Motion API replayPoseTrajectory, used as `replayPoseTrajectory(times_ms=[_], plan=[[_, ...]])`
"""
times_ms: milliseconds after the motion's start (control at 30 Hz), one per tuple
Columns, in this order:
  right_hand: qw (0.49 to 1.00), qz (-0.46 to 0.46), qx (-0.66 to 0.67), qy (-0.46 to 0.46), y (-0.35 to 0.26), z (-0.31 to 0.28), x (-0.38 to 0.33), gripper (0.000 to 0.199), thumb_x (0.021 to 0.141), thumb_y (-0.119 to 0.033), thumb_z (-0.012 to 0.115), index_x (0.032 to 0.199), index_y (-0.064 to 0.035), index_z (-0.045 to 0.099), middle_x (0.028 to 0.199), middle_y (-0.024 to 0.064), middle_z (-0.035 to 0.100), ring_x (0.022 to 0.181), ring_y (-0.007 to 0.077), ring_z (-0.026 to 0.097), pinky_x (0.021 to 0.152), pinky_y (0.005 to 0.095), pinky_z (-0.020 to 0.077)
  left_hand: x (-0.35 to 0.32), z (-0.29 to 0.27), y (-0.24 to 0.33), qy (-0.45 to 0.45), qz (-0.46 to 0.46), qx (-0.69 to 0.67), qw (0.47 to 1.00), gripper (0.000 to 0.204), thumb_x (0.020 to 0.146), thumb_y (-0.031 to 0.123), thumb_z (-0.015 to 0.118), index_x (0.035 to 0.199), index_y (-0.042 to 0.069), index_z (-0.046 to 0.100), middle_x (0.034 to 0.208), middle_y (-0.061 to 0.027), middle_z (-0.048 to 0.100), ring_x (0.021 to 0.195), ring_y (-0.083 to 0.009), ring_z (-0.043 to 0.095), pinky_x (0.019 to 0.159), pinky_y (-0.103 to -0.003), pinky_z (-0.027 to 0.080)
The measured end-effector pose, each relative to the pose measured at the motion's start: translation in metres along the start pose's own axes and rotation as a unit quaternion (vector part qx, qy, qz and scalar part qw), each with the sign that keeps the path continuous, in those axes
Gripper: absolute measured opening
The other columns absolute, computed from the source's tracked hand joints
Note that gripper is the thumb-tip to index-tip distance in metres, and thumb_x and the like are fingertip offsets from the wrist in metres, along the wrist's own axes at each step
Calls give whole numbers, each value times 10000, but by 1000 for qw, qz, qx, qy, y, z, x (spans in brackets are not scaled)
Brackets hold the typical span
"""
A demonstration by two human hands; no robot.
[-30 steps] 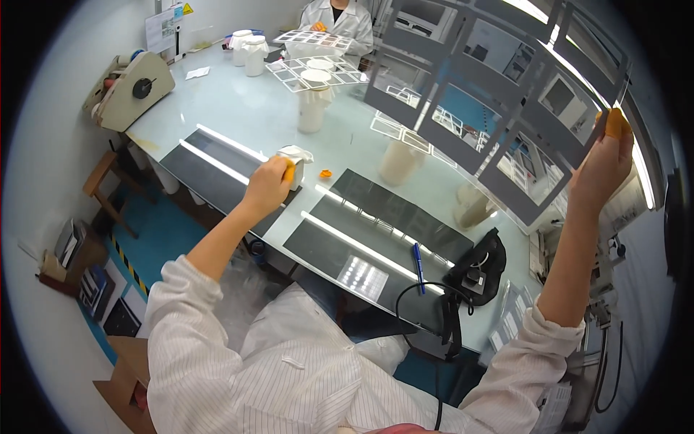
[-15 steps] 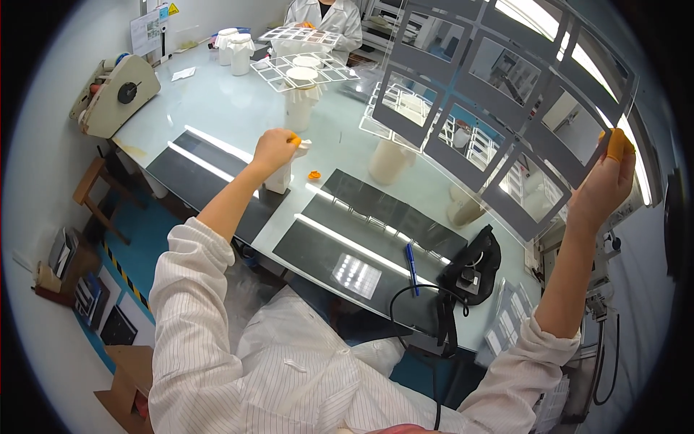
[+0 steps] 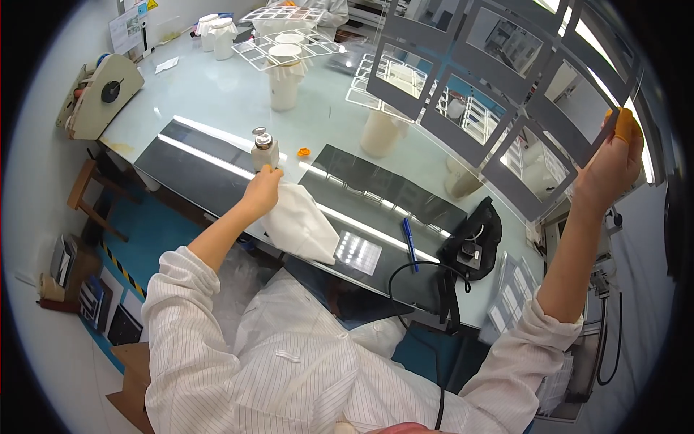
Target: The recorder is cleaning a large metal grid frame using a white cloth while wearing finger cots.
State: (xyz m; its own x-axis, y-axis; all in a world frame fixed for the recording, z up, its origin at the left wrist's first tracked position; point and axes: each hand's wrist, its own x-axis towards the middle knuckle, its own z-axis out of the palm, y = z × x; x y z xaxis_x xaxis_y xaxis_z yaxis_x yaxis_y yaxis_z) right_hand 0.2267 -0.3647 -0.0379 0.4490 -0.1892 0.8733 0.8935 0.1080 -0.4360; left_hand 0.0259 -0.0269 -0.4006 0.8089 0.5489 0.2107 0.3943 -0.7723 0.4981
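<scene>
My left hand (image 3: 264, 192) is closed on a white cloth (image 3: 300, 224), which hangs from the fingers over the table's near edge. Right beyond that hand stands a white pump bottle (image 3: 264, 153) with a metal top. High on the right, my right hand (image 3: 613, 163), wearing orange finger cots, pinches the edge of a large transparent sheet printed with grey window frames (image 3: 499, 145). The sheet is held up and tilted, and part of it runs out of the picture at the top. A small orange finger cot (image 3: 303, 152) lies beside the bottle.
Dark panels (image 3: 390, 188) lie along the near side of the pale table (image 3: 202, 87). A blue pen (image 3: 410, 244) and a black pouch with a cable (image 3: 473, 246) are on the right. Framed sheets rest on white jars (image 3: 284, 87). Across the table is another person (image 3: 329, 13).
My left hand has come back toward me from the bottle's top, and the cloth now hangs open below it. The framed sheet stays raised in my right hand, slightly shifted.
</scene>
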Motion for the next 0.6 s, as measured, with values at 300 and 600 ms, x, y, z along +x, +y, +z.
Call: replayPoseTrajectory(times_ms=[300,600], plan=[[1000,11,8,16,-7,3,-3,219,873,-184,540,968,11,571,895,102,603,885,134,586,891,239,422,-39,0,43,48,299,58,951,313,717,139,646,1021,83,595,1067,-92,552,1008,-262,469,900,-374,375],[1000,-1,11,8,-4,-1,0,190,874,-124,500,996,11,557,918,102,591,903,130,577,884,235,426,-24,-14,38,17,132,-135,982,138,752,175,640,782,40,637,848,-76,580,927,-226,486,795,-337,391]])
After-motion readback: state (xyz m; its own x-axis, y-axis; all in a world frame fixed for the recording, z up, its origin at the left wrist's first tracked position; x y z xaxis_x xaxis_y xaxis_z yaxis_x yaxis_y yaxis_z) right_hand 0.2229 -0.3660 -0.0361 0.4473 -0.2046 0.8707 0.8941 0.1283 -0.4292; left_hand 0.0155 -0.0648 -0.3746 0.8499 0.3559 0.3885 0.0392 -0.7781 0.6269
